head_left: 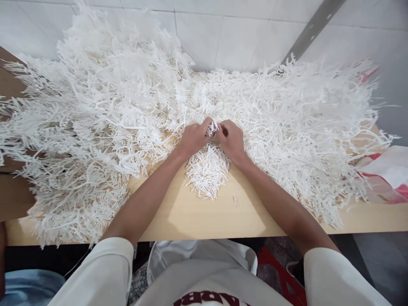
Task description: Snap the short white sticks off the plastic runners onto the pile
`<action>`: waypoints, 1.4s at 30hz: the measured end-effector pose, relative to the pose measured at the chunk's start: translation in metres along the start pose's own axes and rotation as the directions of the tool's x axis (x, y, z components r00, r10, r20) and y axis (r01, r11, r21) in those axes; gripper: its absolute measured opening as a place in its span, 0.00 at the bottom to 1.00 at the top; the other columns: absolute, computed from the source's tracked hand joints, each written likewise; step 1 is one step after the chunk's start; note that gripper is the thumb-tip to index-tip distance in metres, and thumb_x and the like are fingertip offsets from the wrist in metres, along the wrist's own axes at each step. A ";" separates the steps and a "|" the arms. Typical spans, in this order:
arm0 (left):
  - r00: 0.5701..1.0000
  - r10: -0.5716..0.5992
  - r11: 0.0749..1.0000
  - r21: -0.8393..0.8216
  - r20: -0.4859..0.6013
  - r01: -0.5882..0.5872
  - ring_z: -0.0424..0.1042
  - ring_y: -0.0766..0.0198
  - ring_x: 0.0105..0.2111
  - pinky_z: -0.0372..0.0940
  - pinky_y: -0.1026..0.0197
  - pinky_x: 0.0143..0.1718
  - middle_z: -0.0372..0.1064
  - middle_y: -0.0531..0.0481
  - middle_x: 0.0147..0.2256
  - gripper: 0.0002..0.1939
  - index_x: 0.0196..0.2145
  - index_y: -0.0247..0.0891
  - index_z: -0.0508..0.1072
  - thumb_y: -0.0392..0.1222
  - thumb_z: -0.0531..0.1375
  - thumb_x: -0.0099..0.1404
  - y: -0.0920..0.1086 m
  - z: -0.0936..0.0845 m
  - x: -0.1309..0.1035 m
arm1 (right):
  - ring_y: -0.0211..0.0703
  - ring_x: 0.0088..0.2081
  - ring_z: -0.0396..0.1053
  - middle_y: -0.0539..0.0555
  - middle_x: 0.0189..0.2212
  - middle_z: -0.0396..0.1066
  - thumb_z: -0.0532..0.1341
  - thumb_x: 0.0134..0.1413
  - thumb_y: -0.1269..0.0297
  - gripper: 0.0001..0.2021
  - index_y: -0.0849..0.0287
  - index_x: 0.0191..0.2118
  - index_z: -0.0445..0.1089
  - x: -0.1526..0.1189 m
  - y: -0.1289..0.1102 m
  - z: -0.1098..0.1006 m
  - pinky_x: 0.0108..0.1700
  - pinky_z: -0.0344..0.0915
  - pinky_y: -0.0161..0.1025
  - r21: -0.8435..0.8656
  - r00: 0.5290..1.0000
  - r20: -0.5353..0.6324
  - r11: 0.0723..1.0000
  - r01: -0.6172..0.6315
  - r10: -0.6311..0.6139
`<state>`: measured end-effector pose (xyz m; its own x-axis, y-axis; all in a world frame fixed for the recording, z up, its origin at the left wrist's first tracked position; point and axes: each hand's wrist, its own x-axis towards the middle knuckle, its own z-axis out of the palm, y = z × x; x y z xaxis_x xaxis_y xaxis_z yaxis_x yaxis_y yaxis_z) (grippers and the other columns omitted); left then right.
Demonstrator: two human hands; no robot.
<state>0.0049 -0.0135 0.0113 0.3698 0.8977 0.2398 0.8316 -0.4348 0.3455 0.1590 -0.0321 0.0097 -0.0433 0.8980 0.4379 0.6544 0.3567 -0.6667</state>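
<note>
My left hand (196, 136) and my right hand (231, 138) are close together near the middle of the table. My left hand is closed on a small white stringy piece (212, 126), which shows between its thumb and fingers. The fingertips of my right hand are pinched at the right side of that piece. Below both hands, a small heap of short white bits (207, 174) lies on the wooden table (204, 221). Large tangled piles of white branching strands stand to the left (105, 93) and right (296, 110).
A red and white plastic bag (389, 174) lies at the right end of the table. Brown cardboard (15, 191) is at the left edge. Behind the piles is a tiled wall (204, 34) with a grey metal bar (309, 34). Someone's blue clothing (32, 287) shows at bottom left.
</note>
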 end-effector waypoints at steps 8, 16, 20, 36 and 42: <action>0.998 -0.014 1.000 0.026 0.054 0.012 0.72 0.59 0.31 0.59 0.60 0.32 0.74 0.48 0.30 0.17 0.52 0.39 0.64 0.43 0.52 0.67 0.001 -0.001 0.000 | 0.34 0.24 0.51 0.46 0.20 0.55 0.54 0.51 0.68 0.12 0.56 0.21 0.50 -0.001 -0.006 -0.001 0.30 0.48 0.38 -0.011 1.000 -0.008 1.000 -0.016 0.016; 0.998 -0.049 0.998 -0.026 0.030 0.050 0.70 0.60 0.29 0.58 0.60 0.31 0.72 0.49 0.28 0.15 0.51 0.40 0.63 0.40 0.52 0.67 -0.005 0.003 0.001 | 0.32 0.22 0.49 0.44 0.18 0.51 0.54 0.48 0.69 0.12 0.56 0.20 0.50 -0.002 -0.005 -0.001 0.28 0.48 0.37 0.034 1.000 -0.029 0.999 0.004 -0.003; 0.978 -0.152 0.980 -0.147 -0.141 0.131 0.68 0.61 0.26 0.57 0.60 0.31 0.70 0.50 0.27 0.12 0.48 0.41 0.63 0.44 0.48 0.70 -0.015 0.001 0.005 | 0.33 0.22 0.49 0.45 0.17 0.51 0.55 0.48 0.69 0.14 0.56 0.19 0.49 -0.011 -0.008 -0.004 0.28 0.50 0.38 0.031 0.988 -0.011 0.987 0.156 -0.156; 0.998 0.062 0.994 -0.086 -0.001 -0.062 0.71 0.59 0.29 0.58 0.60 0.31 0.71 0.49 0.29 0.17 0.52 0.38 0.61 0.38 0.49 0.66 -0.013 -0.003 0.001 | 0.37 0.33 0.67 0.50 0.34 0.71 0.55 0.60 0.59 0.07 0.55 0.36 0.67 -0.002 -0.003 0.000 0.36 0.62 0.39 0.173 0.996 0.080 0.985 0.020 -0.035; 0.998 0.062 0.997 -0.045 0.019 -0.062 0.72 0.58 0.31 0.60 0.60 0.32 0.72 0.47 0.30 0.15 0.50 0.38 0.63 0.43 0.52 0.67 -0.010 -0.001 0.001 | 0.34 0.22 0.53 0.44 0.20 0.58 0.55 0.51 0.68 0.07 0.54 0.27 0.53 0.001 -0.006 0.000 0.29 0.52 0.38 0.033 0.982 0.178 0.997 -0.074 0.067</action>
<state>-0.0034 -0.0086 0.0093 0.4287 0.8699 0.2439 0.7878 -0.4921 0.3705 0.1550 -0.0331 0.0136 -0.1331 0.9513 0.2782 0.6309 0.2978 -0.7165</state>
